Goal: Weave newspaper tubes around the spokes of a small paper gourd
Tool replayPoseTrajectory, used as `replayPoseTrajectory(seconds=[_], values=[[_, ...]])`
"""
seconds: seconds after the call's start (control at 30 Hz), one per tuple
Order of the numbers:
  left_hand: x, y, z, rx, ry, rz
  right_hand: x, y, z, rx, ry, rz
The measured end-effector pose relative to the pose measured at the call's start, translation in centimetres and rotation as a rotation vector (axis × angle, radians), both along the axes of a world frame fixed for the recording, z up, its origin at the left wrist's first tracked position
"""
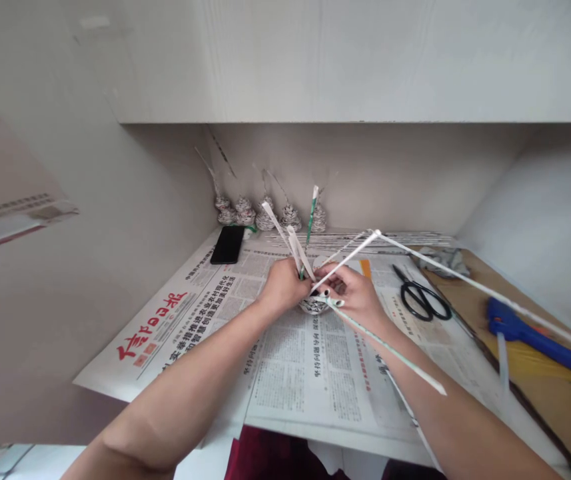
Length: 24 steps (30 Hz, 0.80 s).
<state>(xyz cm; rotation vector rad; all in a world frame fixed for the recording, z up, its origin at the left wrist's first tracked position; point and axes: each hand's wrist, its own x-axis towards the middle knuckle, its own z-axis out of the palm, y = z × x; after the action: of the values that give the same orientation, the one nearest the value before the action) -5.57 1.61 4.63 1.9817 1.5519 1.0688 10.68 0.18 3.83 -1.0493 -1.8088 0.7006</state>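
A small round piece woven from rolled newspaper [314, 305] is between my two hands, just above the newspaper-covered table. My left hand [286, 283] is closed on its left side, with the thumb at its top. The fingers of my right hand [355, 290] are closed on a paper tube at its right side; their tips are partly hidden. Several paper tubes stick out of the piece: a green one [312, 217] points up, a white one [348, 261] rises to a bend at the upper right, and another [395, 352] slants down over my right forearm.
Several woven gourd-shaped pieces [290, 217] stand along the back wall beside a black phone [228, 245]. A bundle of thin paper tubes [410, 239] lies behind my hands. Black-handled scissors [422, 299] and a blue glue gun [530, 333] lie right. A shelf edge [315, 123] hangs overhead.
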Motion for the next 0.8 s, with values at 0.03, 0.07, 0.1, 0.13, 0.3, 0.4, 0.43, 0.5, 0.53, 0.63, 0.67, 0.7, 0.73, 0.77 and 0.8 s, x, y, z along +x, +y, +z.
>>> replayPoseTrajectory(seconds=[0.03, 0.07, 0.1, 0.13, 0.3, 0.4, 0.43, 0.5, 0.53, 0.63, 0.67, 0.7, 0.73, 0.77, 0.8], values=[[0.0, 0.0, 0.0, -0.002, -0.005, -0.009, 0.0, 0.0, 0.0, 0.041, -0.026, -0.009], [0.1, -0.1, 0.0, -0.005, -0.01, -0.019, 0.0, 0.0, 0.1, 0.085, -0.056, -0.016], [0.1, -0.1, -0.1, -0.008, -0.016, -0.03, 0.0, 0.0, 0.1, 0.123, -0.086, -0.021], [0.1, -0.1, -0.1, -0.007, -0.024, -0.033, 0.0, -0.1, 0.1, 0.151, -0.108, -0.028], [0.2, -0.2, -0.2, 0.039, -0.055, -0.001, -0.6, -0.2, -0.3, 0.085, 0.055, -0.134], [0.2, -0.2, -0.3, 0.045, -0.066, -0.016, -0.8, 0.1, -0.6, 0.069, 0.311, -0.171], [0.2, -0.2, -0.4, 0.04, -0.069, -0.024, -0.7, 0.3, -0.5, 0.058, 0.4, -0.177], [0.3, -0.1, -0.5, 0.027, -0.074, -0.047, -0.3, 0.7, -0.1, 0.021, 0.556, -0.189], [0.3, -0.1, -0.6, 0.023, -0.08, -0.061, -0.1, 1.0, 0.3, 0.005, 0.618, -0.206], [0.3, 0.0, -0.8, 0.029, -0.09, -0.07, 0.7, 1.3, 1.5, -0.046, 0.74, -0.237], [0.4, 0.0, -0.9, 0.037, -0.084, -0.068, 0.9, 1.4, 1.9, -0.07, 0.776, -0.233], [0.4, 0.0, -1.0, 0.048, -0.078, -0.067, 1.1, 1.3, 2.2, -0.093, 0.81, -0.225], [0.4, 0.0, -1.1, 0.059, -0.074, -0.071, 1.2, 1.3, 2.5, -0.105, 0.841, -0.222], [0.4, 0.1, -1.2, 0.068, -0.07, -0.077, 1.4, 1.1, 2.8, -0.098, 0.865, -0.225], [0.4, 0.1, -1.2, 0.076, -0.065, -0.085, 1.5, 0.9, 3.1, -0.068, 0.873, -0.23]])
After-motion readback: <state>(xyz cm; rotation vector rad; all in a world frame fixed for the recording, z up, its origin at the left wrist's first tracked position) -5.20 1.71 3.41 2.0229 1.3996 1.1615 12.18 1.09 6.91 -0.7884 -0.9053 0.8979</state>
